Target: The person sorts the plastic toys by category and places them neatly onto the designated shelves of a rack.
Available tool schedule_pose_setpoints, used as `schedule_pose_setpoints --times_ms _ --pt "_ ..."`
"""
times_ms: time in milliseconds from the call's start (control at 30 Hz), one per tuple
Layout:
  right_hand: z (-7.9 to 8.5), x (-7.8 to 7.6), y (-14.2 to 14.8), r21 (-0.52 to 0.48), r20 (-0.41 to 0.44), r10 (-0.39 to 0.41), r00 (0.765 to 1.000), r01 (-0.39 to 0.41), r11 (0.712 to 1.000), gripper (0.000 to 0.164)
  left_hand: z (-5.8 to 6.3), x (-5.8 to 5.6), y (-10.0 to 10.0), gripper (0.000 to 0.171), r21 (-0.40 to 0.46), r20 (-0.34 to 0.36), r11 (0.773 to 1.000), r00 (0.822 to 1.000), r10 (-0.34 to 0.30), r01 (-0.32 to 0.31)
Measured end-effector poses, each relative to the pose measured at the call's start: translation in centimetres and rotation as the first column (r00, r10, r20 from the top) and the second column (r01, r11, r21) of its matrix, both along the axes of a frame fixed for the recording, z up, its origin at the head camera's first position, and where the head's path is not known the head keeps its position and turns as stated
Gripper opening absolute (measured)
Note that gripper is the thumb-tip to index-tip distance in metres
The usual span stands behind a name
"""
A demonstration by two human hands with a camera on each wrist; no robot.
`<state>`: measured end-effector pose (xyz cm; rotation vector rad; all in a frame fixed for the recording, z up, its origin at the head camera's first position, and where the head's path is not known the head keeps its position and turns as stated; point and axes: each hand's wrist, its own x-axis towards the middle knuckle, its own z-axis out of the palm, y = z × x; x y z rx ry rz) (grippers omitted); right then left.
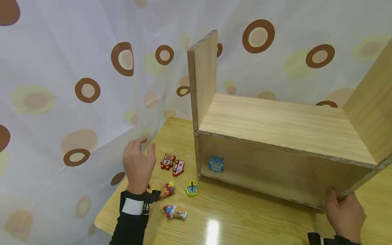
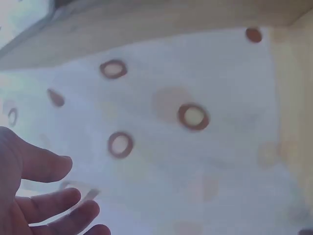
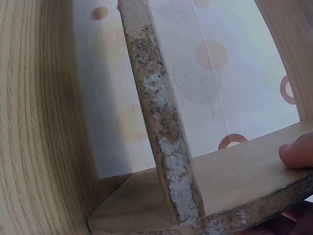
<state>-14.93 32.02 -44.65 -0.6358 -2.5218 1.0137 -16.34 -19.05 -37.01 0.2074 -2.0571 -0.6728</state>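
Observation:
A two-tier wooden shelf stands tilted on the table. At its lower right, my right hand grips the side panel; the right wrist view shows the thumb on the board's face and fingers beneath its edge. In the lower compartment sits a blue owl piece. My left hand is raised left of the shelf, thumb and fingers apart with nothing between them. Nearest to it are a red owl piece marked 2 and a red-and-white ambulance piece.
On the table lie a yellow-rimmed blue tree piece, a red-and-tan figure and an ice-cream-like figure. A white curtain with brown circles hangs along the left and back.

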Motion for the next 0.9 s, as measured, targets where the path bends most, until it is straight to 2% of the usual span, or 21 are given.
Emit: schedule_pose_setpoints --times_ms 167,267,333,433,567,667,767,800,900 --pt "0.2 -0.1 -0.1 0.02 0.004 0.002 1.0 -0.002 1.0 0.054 2.3 0.5 -3.2 0.023 0.063 -0.078 0.997 0.996 0.044 -0.039" --pt "0.3 0.0 -0.1 0.007 0.007 -0.009 1.0 0.009 1.0 0.054 2.9 0.2 -4.2 0.024 0.074 -0.075 0.996 0.996 0.047 -0.042" --pt "0.3 0.1 -0.1 0.0 0.001 -0.015 1.0 0.015 1.0 0.053 2.7 -0.3 -4.6 0.025 0.095 -0.045 0.995 0.998 0.032 -0.028" --pt "0.2 0.2 -0.1 -0.003 -0.001 -0.02 1.0 0.02 1.0 0.053 1.5 -1.7 -5.2 0.028 0.149 0.045 0.989 0.999 -0.011 0.004" --pt "0.2 0.3 0.0 -0.003 -0.01 -0.029 1.0 0.029 1.0 0.052 -0.4 -3.8 -5.6 0.03 0.203 0.19 0.979 0.98 -0.064 0.025" --pt "0.2 0.4 0.1 -0.002 -0.023 -0.035 0.999 0.035 0.999 0.051 -1.6 -4.8 -5.6 0.033 0.208 0.294 0.977 0.95 -0.103 0.042" --pt "0.2 0.4 0.1 0.003 -0.009 -0.03 1.0 0.03 1.0 0.052 -2.3 -5.4 -5.6 0.036 0.217 0.403 0.973 0.901 -0.159 0.074" --pt "0.2 0.4 0.1 0.005 -0.005 -0.025 1.0 0.025 1.0 0.052 -2.5 -5.4 -5.6 0.038 0.225 0.443 0.97 0.878 -0.183 0.089" --pt "-0.2 0.4 0.1 0.025 0.008 -0.006 1.0 0.006 1.0 0.051 -3.1 -5.2 -5.8 0.044 0.238 0.566 0.964 0.789 -0.24 0.122"
